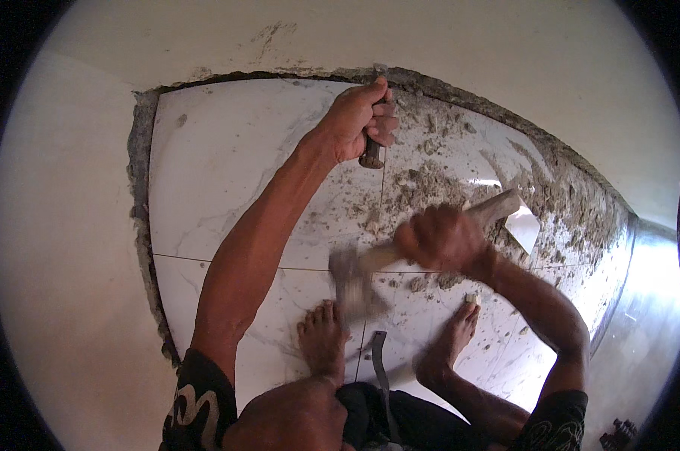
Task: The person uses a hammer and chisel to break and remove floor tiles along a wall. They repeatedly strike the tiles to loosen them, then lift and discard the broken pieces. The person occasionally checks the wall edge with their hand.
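Note:
My left hand (368, 115) grips a metal cold chisel (372, 158). The blade end meets the broken lower edge of the plaster wall (458, 39), and the struck end points back towards me. In my right hand (444, 237) is the wooden handle (495, 207) of a hammer. Its blurred head (358, 282) hangs over the floor tiles, apart from the chisel and above the toes of my left foot (324, 335). Under both hands lie white marble-look floor tiles (210, 163).
Crumbled mortar (424, 186) litters the tiles, thickest at the right. A white tile offcut (523, 225) lies among it. A rough groove (141, 152) runs along the foot of the walls. My right foot (458, 335) rests on the floor, and a dark strap (379, 361) hangs between my legs.

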`<state>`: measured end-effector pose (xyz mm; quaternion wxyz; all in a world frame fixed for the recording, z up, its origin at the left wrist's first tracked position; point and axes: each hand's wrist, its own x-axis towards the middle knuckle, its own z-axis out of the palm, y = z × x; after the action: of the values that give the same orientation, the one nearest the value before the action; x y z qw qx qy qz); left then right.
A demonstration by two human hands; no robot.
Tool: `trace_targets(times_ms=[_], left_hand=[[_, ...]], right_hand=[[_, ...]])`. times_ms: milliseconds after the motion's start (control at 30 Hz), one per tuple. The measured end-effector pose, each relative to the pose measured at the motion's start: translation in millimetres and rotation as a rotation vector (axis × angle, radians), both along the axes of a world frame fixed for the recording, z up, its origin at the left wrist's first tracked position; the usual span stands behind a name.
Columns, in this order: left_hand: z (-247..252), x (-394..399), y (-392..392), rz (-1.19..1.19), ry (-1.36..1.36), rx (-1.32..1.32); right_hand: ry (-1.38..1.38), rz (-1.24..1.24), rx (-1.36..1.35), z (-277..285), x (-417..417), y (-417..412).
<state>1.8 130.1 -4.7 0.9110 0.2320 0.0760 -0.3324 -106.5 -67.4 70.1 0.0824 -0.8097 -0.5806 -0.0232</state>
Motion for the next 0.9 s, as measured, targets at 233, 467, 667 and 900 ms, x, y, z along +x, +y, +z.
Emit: trace_targets(times_ms=[233, 467, 667, 900], left_hand=[[-1, -1, -1, 0.014, -0.005, 0.051], [-4, 2, 3, -0.004, 0.017, -0.008], [3, 1, -2, 0.03, 0.045, 0.053], [2, 2, -7, -0.005, 0.033, -0.001]], right_hand=[[-0.005, -0.291, -0.343, -20, 15, -27], [-0.084, 0.195, 0.023, 10, -39, 9], [-0.078, -0.345, -0.201, -28, 11, -16], [-0.069, 0.183, 0.037, -53, -42, -30]])
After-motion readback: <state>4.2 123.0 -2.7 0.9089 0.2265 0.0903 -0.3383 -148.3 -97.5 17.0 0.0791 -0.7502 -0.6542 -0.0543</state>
